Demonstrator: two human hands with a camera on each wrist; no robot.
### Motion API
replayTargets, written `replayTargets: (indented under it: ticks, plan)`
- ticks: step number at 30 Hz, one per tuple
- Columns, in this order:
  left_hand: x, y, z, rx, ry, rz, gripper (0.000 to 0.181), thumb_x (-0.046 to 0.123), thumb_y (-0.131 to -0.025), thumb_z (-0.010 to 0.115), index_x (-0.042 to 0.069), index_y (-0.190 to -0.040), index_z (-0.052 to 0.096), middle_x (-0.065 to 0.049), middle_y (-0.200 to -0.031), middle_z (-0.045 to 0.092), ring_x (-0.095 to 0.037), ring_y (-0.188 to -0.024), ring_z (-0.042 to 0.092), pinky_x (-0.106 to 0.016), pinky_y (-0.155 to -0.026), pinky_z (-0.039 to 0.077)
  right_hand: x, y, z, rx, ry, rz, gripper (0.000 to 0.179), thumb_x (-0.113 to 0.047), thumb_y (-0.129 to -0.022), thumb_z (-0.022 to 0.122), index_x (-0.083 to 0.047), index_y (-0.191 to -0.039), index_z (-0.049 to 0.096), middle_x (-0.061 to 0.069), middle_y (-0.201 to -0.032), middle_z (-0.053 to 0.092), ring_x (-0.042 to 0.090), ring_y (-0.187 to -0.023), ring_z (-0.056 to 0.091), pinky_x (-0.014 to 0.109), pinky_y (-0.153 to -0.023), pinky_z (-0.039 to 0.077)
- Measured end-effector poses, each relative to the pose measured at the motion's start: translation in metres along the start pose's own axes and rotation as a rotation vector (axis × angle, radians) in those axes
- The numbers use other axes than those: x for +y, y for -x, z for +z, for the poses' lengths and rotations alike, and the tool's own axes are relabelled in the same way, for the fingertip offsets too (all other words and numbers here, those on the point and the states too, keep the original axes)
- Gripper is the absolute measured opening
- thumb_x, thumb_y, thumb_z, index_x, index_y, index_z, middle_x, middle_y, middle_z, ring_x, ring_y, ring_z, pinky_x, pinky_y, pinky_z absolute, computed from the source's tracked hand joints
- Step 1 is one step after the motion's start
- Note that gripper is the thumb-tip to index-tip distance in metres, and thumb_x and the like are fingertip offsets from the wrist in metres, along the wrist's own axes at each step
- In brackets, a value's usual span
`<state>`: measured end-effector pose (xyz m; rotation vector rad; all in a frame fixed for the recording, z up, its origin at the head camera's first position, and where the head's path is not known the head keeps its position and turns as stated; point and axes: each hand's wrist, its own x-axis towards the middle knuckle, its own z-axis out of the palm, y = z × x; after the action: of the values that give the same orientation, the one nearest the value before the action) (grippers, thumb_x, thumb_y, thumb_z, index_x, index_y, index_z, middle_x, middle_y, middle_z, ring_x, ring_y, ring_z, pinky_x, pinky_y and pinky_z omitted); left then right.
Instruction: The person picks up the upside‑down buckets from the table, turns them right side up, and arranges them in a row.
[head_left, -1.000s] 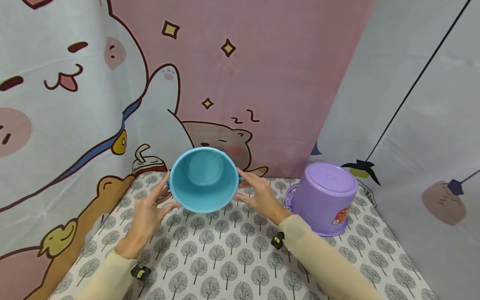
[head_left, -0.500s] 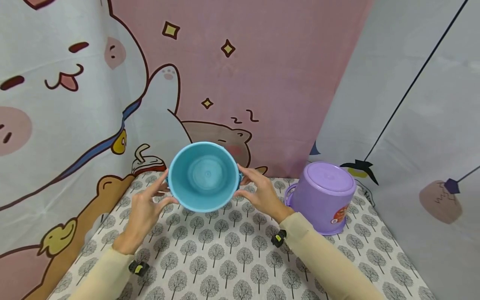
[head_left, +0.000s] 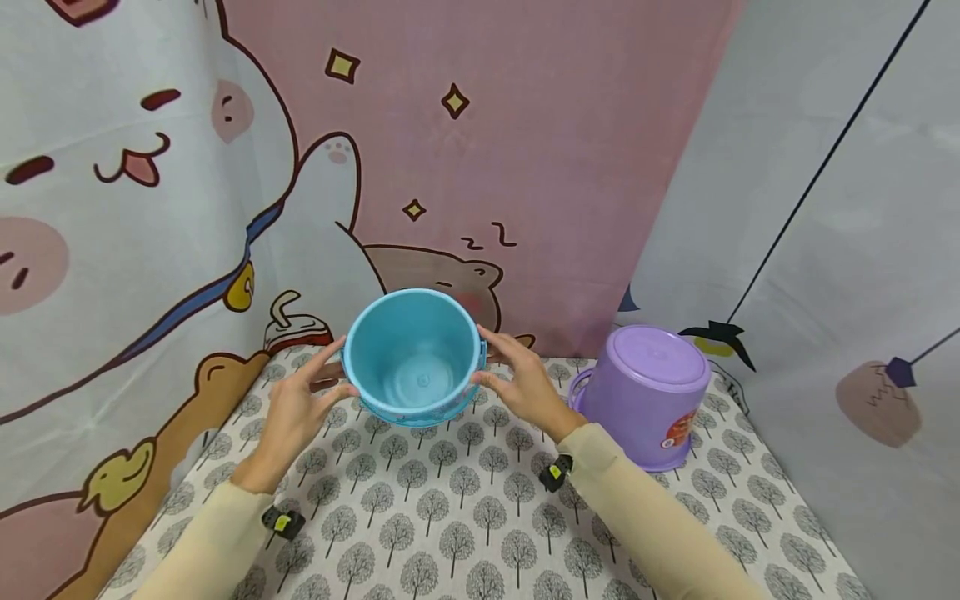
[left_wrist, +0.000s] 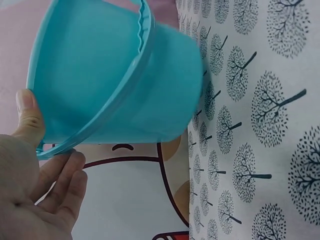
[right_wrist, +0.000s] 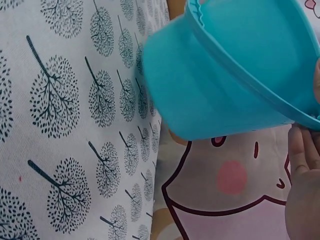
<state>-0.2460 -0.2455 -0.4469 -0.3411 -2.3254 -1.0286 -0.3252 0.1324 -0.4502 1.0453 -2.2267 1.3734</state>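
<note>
A light-blue plastic bucket [head_left: 416,337] is held between both hands over the back of the table, its mouth tipped toward me so the round inner bottom shows. My left hand [head_left: 292,408] grips its left side at the rim, thumb in front and fingers behind. Opposite, my right hand [head_left: 528,387] holds the right side the same way. In the left wrist view the bucket's handle [left_wrist: 127,85] hangs across its outer wall, and the left thumb lies on the rim. The right wrist view shows the bucket's base [right_wrist: 155,80] close over the tablecloth, with the right hand partly cut off.
A purple bucket [head_left: 645,408] stands upside down at the back right, its handle [head_left: 577,392] on the side facing the blue one. A white tablecloth [head_left: 450,517] with a tree print covers the table. Printed cartoon curtains [head_left: 525,167] rise behind and at both sides.
The blue bucket has tilted back: its mouth faced me more squarely before and now points further upward, with the outer wall showing below the front rim. The purple bucket has stayed put.
</note>
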Motion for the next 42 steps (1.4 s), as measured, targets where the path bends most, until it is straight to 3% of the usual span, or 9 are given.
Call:
replayTargets:
  ticks: [7,16,19,21,23,26,28,30,42]
  plan:
    - [-0.003,-0.005,0.003,-0.056,0.018,-0.112,0.077,0.018,-0.102,0.088,0.015,-0.173,0.057,-0.027,-0.137,0.083,-0.051,-0.118,0.085,-0.059,-0.093,0.073,0.001,-0.002,0.004,-0.030,-0.099,0.134,0.084,-0.015,-0.104,0.087,-0.010,-0.178,0.048,0.020,-0.158,0.069,0.037,-0.145,0.074,0.039,-0.128,0.061]
    - [-0.014,-0.011,0.003,-0.084,0.035,-0.144,0.070,0.019,-0.109,0.081,0.016,-0.174,0.055,-0.027,-0.146,0.079,-0.051,-0.123,0.083,-0.061,-0.098,0.071,0.001,-0.003,0.015,-0.009,-0.146,0.221,0.082,-0.020,-0.104,0.087,-0.006,-0.176,0.050,0.020,-0.156,0.068,0.037,-0.145,0.073,0.040,-0.128,0.061]
    - [-0.017,-0.011,0.002,-0.103,0.039,-0.154,0.069,0.019,-0.111,0.080,0.017,-0.175,0.055,-0.027,-0.148,0.078,-0.051,-0.126,0.083,-0.042,-0.089,0.077,0.002,-0.004,0.020,-0.010,-0.153,0.236,0.081,-0.021,-0.105,0.087,-0.007,-0.176,0.050,0.020,-0.154,0.069,0.038,-0.145,0.074,0.040,-0.128,0.060]
    - [-0.020,-0.011,0.002,-0.112,0.031,-0.155,0.070,0.020,-0.111,0.080,0.018,-0.175,0.054,-0.027,-0.148,0.078,-0.050,-0.128,0.082,-0.029,-0.080,0.073,0.004,-0.004,0.022,-0.015,-0.145,0.250,0.081,-0.024,-0.105,0.086,-0.008,-0.176,0.050,0.019,-0.155,0.070,0.037,-0.144,0.074,0.041,-0.128,0.060]
    - [-0.022,-0.011,0.002,-0.125,0.025,-0.154,0.071,0.021,-0.110,0.080,0.019,-0.176,0.053,-0.027,-0.148,0.078,-0.051,-0.130,0.081,-0.025,-0.074,0.067,0.005,-0.005,0.023,-0.021,-0.133,0.265,0.081,-0.027,-0.107,0.085,-0.009,-0.177,0.049,0.018,-0.157,0.071,0.036,-0.146,0.074,0.041,-0.129,0.060]
    - [-0.023,-0.012,0.003,-0.151,0.010,-0.148,0.075,0.022,-0.110,0.081,0.017,-0.178,0.049,-0.028,-0.151,0.076,-0.053,-0.135,0.078,-0.045,-0.089,0.076,0.007,-0.006,0.025,-0.025,-0.117,0.288,0.082,-0.032,-0.109,0.084,-0.013,-0.180,0.045,0.016,-0.160,0.071,0.035,-0.149,0.072,0.042,-0.130,0.059]
    - [-0.024,-0.013,0.003,-0.171,0.001,-0.149,0.078,0.024,-0.111,0.080,0.016,-0.180,0.046,-0.029,-0.154,0.074,-0.053,-0.138,0.076,-0.062,-0.099,0.074,0.009,-0.006,0.025,-0.031,-0.123,0.295,0.083,-0.033,-0.111,0.082,-0.014,-0.181,0.042,0.016,-0.162,0.070,0.035,-0.152,0.070,0.045,-0.132,0.058]
    - [-0.024,-0.014,0.004,-0.186,-0.005,-0.151,0.079,0.025,-0.112,0.080,0.015,-0.181,0.043,-0.030,-0.156,0.073,-0.054,-0.141,0.074,-0.071,-0.107,0.068,0.010,-0.006,0.026,-0.040,-0.135,0.302,0.083,-0.034,-0.113,0.080,-0.015,-0.183,0.039,0.016,-0.165,0.068,0.036,-0.155,0.067,0.048,-0.133,0.057]
    - [-0.023,-0.016,0.001,-0.224,-0.038,-0.141,0.080,0.030,-0.116,0.076,0.010,-0.183,0.037,-0.036,-0.166,0.062,-0.061,-0.142,0.071,-0.074,-0.105,0.069,0.010,-0.005,0.023,-0.085,-0.138,0.325,0.083,-0.044,-0.116,0.075,-0.020,-0.184,0.035,0.013,-0.173,0.059,0.037,-0.160,0.061,0.058,-0.136,0.054]
